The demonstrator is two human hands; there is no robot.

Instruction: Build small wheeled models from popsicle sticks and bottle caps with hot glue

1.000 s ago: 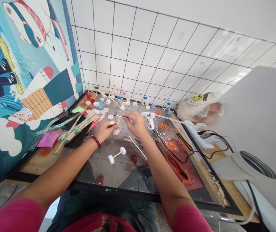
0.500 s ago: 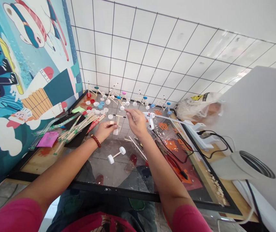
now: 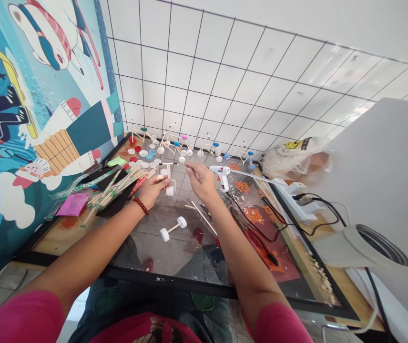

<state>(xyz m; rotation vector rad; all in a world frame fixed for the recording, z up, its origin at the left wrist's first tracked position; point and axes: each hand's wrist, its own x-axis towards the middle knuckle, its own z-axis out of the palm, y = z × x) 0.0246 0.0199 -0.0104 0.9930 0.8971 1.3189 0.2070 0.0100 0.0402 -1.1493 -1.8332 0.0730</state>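
Note:
My left hand [image 3: 153, 189] is closed on a small stick-and-cap piece [image 3: 169, 183]: a thin wooden stick standing on a white bottle cap, with a cross stick on top. My right hand [image 3: 199, 180] is raised beside it, fingers pinched near the cross stick's right end; what they hold is too small to make out. A finished white two-cap axle [image 3: 173, 228] lies on the glass table [image 3: 175, 257] just below my hands. A white glue gun [image 3: 221, 174] stands right of my right hand.
Loose bottle caps [image 3: 143, 157] and several stick-and-cap models [image 3: 175, 143] sit at the back by the tiled wall. Packets of chopsticks [image 3: 118, 186] and a pink pad [image 3: 71, 204] lie at left. A white power strip [image 3: 293, 195], black cables and a plastic bag [image 3: 295, 159] are at right.
My left hand has lifted the stick-and-cap piece slightly up and back. My right hand let go of the stick's end, rose and now pinches near the cross stick.

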